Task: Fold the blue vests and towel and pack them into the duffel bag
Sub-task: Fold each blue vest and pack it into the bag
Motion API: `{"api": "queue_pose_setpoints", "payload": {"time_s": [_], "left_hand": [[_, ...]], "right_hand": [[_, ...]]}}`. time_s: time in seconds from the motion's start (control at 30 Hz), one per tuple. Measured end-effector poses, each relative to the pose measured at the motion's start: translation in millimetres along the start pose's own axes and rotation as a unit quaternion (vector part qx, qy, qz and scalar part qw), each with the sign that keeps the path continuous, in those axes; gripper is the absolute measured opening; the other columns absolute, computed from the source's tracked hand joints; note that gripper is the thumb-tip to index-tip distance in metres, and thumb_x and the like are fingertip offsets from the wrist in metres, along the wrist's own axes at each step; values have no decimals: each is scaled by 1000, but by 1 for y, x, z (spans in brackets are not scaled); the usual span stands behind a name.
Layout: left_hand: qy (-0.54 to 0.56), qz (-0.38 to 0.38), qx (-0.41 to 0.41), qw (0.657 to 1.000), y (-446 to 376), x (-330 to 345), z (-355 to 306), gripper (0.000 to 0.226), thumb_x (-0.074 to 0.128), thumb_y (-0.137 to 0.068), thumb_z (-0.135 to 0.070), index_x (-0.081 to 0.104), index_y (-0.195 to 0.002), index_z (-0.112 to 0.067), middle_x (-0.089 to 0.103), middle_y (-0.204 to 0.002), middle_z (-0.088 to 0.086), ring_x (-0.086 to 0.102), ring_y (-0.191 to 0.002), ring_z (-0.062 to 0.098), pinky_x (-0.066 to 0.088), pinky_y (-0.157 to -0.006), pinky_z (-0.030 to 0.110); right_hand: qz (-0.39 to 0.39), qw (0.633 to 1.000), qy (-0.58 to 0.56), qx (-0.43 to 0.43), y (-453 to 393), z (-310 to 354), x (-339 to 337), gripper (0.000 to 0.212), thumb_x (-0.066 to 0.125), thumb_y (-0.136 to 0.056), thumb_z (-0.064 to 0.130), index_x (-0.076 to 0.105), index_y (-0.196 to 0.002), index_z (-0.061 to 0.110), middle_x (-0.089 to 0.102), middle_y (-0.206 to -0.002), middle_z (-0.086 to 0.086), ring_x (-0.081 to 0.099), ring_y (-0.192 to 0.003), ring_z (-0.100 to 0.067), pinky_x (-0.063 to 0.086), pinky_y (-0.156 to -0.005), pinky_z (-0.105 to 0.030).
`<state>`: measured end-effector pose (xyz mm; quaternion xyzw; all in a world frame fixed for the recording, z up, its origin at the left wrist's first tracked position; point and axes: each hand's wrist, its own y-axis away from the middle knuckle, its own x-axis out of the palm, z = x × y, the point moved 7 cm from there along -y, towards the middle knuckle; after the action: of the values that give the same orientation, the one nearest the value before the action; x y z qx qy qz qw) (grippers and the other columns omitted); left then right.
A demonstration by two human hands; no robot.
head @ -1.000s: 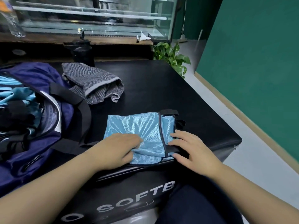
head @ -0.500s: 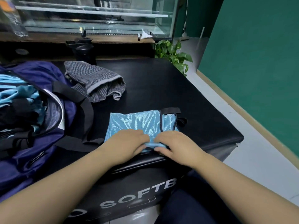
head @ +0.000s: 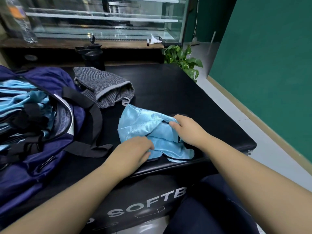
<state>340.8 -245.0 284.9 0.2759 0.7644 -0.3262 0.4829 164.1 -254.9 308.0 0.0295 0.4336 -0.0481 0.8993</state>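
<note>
Gripping a raised fold of the blue vest (head: 143, 122), the right hand (head: 189, 130) lifts the cloth off the black padded bench (head: 177, 92); the left hand (head: 133, 152) pins the near edge down, fingers curled on it. Left of them the navy duffel bag (head: 50, 81) gapes open, blue cloth inside. Grey towel (head: 103, 88) sits crumpled behind. Green wall (head: 270, 65) on the right, glass cabinet (head: 101, 17) at the back, potted plant (head: 182, 58) in the corner.
</note>
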Motion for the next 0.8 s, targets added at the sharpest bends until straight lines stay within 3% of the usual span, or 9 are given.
{"api": "queue_pose_setpoints", "payload": {"time_s": [0.13, 0.2, 0.3, 0.4, 0.53, 0.7, 0.8], "left_hand": [[-22, 8, -56, 998, -11, 18, -2, 24, 54, -94, -35, 61, -115, -26, 58, -107, -5, 51, -102, 20, 41, -90, 35], [-36, 0, -82, 996, -19, 23, -3, 28, 49, -96, -41, 57, -120, -30, 53, -111, -7, 47, -104, 19, 40, -90, 35], [-64, 6, -87, 994, -30, 26, -8, 25, 40, -100, -38, 59, -111, -25, 51, -107, -4, 48, -101, 20, 41, -85, 36], [39, -46, -82, 995, -38, 15, -9, 17, 44, -99, -25, 58, -99, -15, 50, -100, 1, 50, -92, 22, 42, -81, 39], [118, -48, -120, 985, -46, 7, -5, 16, 42, -100, -19, 52, -88, -16, 55, -84, -2, 53, -82, 21, 41, -76, 33], [209, -47, -157, 964, -52, 7, 0, 11, 44, -98, -12, 47, -90, -19, 52, -77, -6, 52, -80, 18, 40, -74, 29], [238, -33, -132, 962, -52, 9, -8, 29, 45, -87, 4, 40, -99, -22, 44, -90, -9, 47, -81, 8, 41, -80, 25]], "right_hand": [[-13, 1000, -4, -1, 2, -3, 0, 33, 44, -100, 31, 52, -90, 0, 49, -74, -2, 44, -65, -15, 38, -61, -34], [-11, 1000, -8, 5, 4, -6, 3, 34, 43, -100, 31, 52, -90, 0, 49, -73, 0, 44, -62, -13, 37, -59, -30], [2, 1000, -24, 11, 7, -7, 4, 28, 46, -99, 33, 52, -87, 8, 48, -71, 5, 45, -58, -9, 34, -52, -19], [51, 998, 0, -22, 11, -2, 6, 16, 64, -89, 37, 55, -89, 25, 55, -79, 13, 51, -70, -5, 37, -61, -17], [99, 995, -8, -32, 18, 2, 7, 27, 73, -79, 43, 48, -86, 40, 54, -81, 24, 53, -75, 6, 36, -62, -11], [62, 995, 68, -44, 13, -7, 7, 10, 59, -88, 21, 60, -93, 12, 64, -89, 2, 57, -81, -15, 42, -68, -24], [56, 998, 21, -25, 9, -9, 1, 12, 51, -88, 13, 61, -92, 9, 62, -83, 1, 55, -72, -13, 46, -69, -31]]}}
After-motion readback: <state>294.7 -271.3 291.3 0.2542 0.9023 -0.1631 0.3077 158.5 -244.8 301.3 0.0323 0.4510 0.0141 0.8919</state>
